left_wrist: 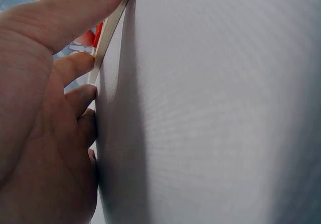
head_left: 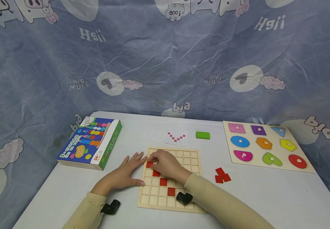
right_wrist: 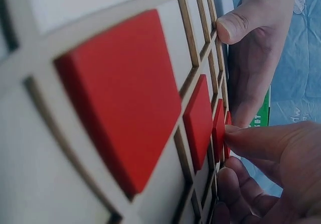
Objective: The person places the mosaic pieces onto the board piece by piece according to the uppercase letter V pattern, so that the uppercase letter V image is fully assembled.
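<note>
Seating red tile in left column of board: left hand spread, steadying edge; right hand, fingers curled at tile, pinch unclear. Best square up, then press flat.

Grid board partly hidden behind the right hand, both sleeves cut off at the head view's bottom
</note>
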Motion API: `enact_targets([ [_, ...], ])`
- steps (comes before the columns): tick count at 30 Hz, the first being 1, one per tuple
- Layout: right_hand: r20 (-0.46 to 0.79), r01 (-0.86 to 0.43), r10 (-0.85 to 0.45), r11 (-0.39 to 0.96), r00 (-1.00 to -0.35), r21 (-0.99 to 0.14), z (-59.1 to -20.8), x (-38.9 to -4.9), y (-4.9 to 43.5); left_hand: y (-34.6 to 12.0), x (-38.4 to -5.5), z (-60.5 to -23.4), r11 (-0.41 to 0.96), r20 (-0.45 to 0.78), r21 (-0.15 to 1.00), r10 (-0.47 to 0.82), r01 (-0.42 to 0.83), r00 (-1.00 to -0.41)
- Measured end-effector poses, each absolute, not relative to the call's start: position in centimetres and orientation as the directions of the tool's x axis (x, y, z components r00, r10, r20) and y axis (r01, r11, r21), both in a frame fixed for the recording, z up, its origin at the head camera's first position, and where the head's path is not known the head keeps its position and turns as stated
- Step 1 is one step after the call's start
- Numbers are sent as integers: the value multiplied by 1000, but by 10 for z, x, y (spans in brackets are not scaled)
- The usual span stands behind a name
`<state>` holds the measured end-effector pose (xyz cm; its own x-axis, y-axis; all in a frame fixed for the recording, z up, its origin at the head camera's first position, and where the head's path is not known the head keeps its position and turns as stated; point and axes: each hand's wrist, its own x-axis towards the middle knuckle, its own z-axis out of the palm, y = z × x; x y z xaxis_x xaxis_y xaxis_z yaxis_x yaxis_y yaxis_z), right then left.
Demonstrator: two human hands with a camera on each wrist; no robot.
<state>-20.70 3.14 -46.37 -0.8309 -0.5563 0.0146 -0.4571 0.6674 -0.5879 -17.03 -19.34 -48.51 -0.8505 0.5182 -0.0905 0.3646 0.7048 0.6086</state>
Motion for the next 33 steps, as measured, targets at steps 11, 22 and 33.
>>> enact_targets([
  [11,1,-462,-566,672,-824,-579,-462,-207,31,-195,-170,-485,706,-95,610,515,359,-852],
  [22,-18,-437,-567,654,-823,-617,-460,-207,34,-195,-172,-488,705,-93,610,518,362,-850],
  [33,10,-439,-566,628,-824,-643,-458,-205,43,-195,-171,-486,708,-99,605,521,364,-848],
])
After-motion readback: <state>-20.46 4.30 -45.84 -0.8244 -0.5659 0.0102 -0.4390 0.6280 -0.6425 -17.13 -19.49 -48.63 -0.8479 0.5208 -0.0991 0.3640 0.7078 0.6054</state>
